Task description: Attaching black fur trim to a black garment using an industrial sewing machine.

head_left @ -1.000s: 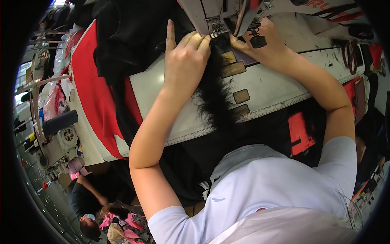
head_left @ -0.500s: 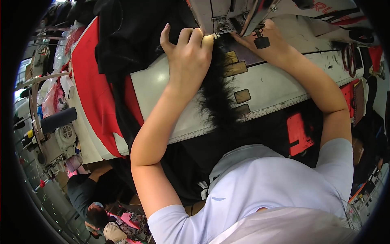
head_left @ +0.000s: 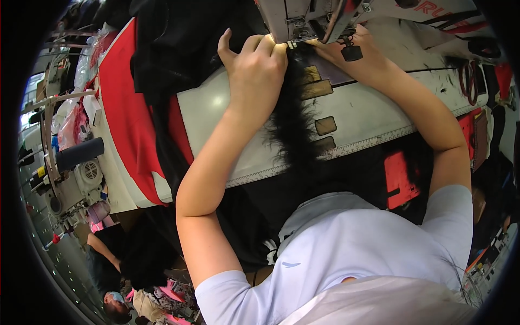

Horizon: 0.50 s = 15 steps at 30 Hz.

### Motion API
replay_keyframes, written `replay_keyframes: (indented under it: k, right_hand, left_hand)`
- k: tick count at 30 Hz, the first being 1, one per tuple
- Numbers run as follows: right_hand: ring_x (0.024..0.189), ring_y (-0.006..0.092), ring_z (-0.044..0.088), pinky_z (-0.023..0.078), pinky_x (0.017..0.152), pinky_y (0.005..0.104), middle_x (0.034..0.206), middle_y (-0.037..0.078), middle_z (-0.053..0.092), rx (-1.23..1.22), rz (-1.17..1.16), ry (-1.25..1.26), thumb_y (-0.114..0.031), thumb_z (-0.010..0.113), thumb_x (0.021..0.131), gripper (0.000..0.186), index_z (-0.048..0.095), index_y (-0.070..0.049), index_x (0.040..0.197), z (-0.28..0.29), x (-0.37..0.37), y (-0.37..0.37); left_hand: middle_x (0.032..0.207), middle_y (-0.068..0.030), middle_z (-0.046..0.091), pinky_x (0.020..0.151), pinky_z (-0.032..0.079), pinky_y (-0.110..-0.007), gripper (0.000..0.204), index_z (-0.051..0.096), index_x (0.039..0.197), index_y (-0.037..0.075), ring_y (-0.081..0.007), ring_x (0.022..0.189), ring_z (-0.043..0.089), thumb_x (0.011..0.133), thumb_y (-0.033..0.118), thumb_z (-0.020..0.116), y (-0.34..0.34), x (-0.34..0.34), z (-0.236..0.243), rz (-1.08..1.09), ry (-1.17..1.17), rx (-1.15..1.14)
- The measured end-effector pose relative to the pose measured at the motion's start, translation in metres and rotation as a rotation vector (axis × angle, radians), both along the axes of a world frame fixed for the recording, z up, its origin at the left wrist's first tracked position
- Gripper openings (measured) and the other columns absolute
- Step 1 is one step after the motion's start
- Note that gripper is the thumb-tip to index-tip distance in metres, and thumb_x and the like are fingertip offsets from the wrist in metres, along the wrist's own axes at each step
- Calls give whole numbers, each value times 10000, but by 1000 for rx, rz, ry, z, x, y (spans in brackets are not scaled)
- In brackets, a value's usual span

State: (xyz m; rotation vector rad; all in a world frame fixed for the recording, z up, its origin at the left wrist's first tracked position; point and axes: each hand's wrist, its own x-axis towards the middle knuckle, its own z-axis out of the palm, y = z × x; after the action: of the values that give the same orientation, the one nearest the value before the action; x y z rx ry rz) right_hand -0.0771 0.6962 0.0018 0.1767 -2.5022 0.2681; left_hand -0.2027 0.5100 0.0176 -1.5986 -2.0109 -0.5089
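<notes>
Under the head of a sewing machine (head_left: 303, 24) lies a strip of black fur trim (head_left: 295, 122), its long hairs trailing toward me over the table edge. My left hand (head_left: 257, 70) is closed on the trim at its left, just beside the needle area, the little finger sticking up. From the right, my right hand (head_left: 363, 59) reaches in behind a black knob (head_left: 351, 53); its fingertips are closed at the trim's other edge, partly hidden by the machine. Black fabric (head_left: 184, 49) is heaped left of my left hand.
Red fabric (head_left: 122, 108) drapes over the table's left part. A ruler tape (head_left: 374, 140) runs along the front edge of the white table (head_left: 208, 114). Brown tape patches (head_left: 325, 125) lie right of the fur. Another person (head_left: 114, 300) is at the lower left.
The view has shifted slightly. My hands stay beside the needle area with the fur trim between them. At the lower left, the other person has moved.
</notes>
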Motion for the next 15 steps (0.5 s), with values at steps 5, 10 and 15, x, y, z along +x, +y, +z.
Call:
replay_keyframes:
  k: [5, 10, 15]
  right_hand:
    - [790, 290, 605, 499, 754, 387, 758, 95, 608, 118, -86, -106, -155, 717, 715, 166, 618, -24, 740, 2, -1, 1]
    - [779, 301, 605, 493, 726, 406, 760, 105, 611, 64, -76, -43, -152, 678, 736, 142, 611, -27, 719, 5, 1, -4]
    - [784, 301, 605, 493, 726, 405, 767, 112, 614, -3, -132, -90, -132, 644, 762, 120, 618, -22, 721, 0, -3, 0]
  left_hand:
    - [787, 17, 592, 1011, 317, -577, 55, 651, 737, 112, -150, 856, 612, 773, 128, 690, 2, -2, 3, 24, 19, -18]
    - [796, 17, 592, 984, 340, -551, 92, 637, 710, 105, -158, 840, 605, 779, 142, 685, 2, 0, 3, 23, 28, 40]
    - [834, 16, 601, 1022, 314, -574, 65, 644, 743, 105, -164, 863, 598, 789, 141, 674, 1, 1, 3, 64, 21, 1]
